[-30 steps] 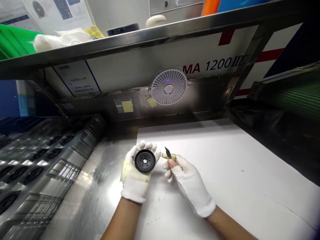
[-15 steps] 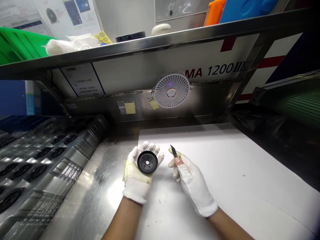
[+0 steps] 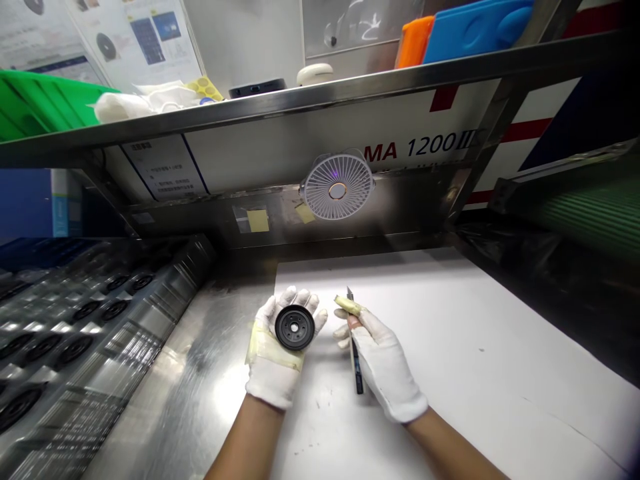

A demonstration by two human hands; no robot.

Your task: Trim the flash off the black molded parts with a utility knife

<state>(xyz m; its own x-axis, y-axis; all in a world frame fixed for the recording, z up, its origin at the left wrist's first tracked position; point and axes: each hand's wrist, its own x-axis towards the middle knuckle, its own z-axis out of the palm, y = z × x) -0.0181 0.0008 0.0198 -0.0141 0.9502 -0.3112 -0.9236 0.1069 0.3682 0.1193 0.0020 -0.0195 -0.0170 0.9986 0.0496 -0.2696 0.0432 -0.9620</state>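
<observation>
On the upturned palm of my left hand [image 3: 277, 350], in a white glove taped with yellowish tape, rests a round black plastic wheel [image 3: 295, 327]. Its face with a pale centre hole and small holes around it is turned up, and my fingers curl behind its far rim. My right hand [image 3: 377, 353], gloved too with a bare thumb tip and a taped forefinger, pinches a utility knife [image 3: 357, 367]. The blade points up and away, while the dark handle hangs below my fingers. A short gap separates the knife from the wheel.
White paper [image 3: 450, 333] covers the metal bench. Stacked clear trays [image 3: 165, 293] with black round parts stand at the left. A small white fan [image 3: 339, 187] hangs under the metal shelf [image 3: 280, 95], which bears a green bin [image 3: 45, 107] and a blue container [image 3: 477, 32].
The knife has turned in my right hand, so its handle now shows below the fingers and its blade stands more upright. My left hand keeps the wheel in nearly the same place.
</observation>
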